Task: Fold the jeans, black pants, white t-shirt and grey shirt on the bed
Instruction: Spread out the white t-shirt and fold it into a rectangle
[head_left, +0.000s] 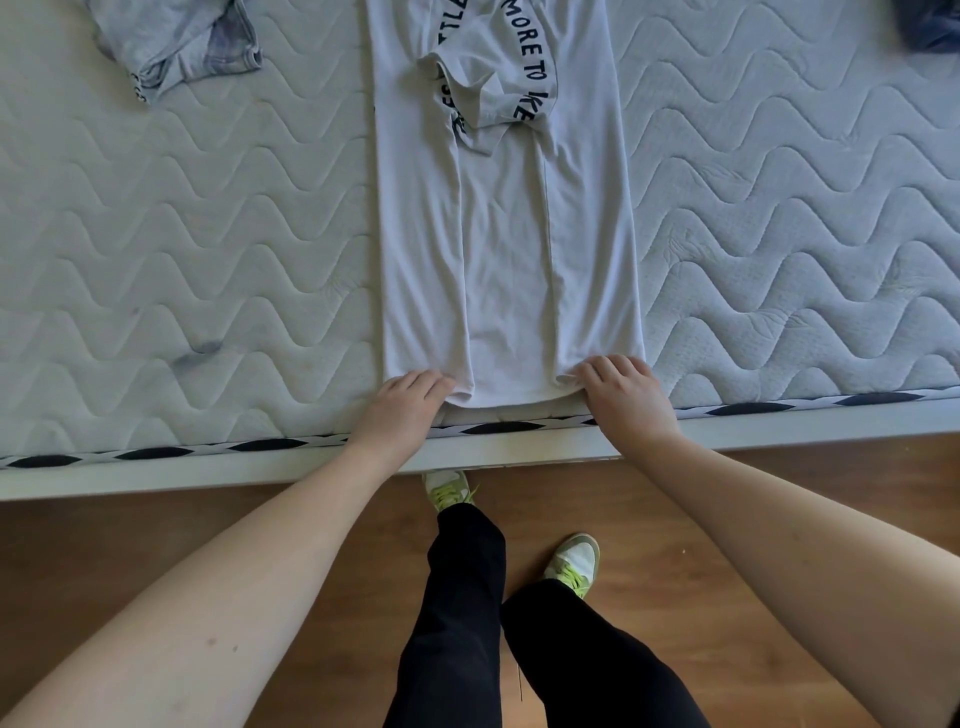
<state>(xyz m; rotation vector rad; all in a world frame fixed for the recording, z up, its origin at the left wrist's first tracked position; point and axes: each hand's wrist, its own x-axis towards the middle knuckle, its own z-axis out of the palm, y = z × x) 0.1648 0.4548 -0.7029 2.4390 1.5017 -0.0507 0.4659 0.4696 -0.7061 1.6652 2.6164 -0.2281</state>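
Quilted mattress (208, 234) with wavy stitching filling the upper frame, black-and-white trim (260, 446) along its near edge. Wooden floor (156, 530) from 4 to 8 o'clock. Green-laced sneakers (574, 564) and black trouser legs (467, 597) at 6 o'clock.

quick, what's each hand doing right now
Left hand: holding the t-shirt hem at its left corner.
Right hand: holding the hem at its right corner.
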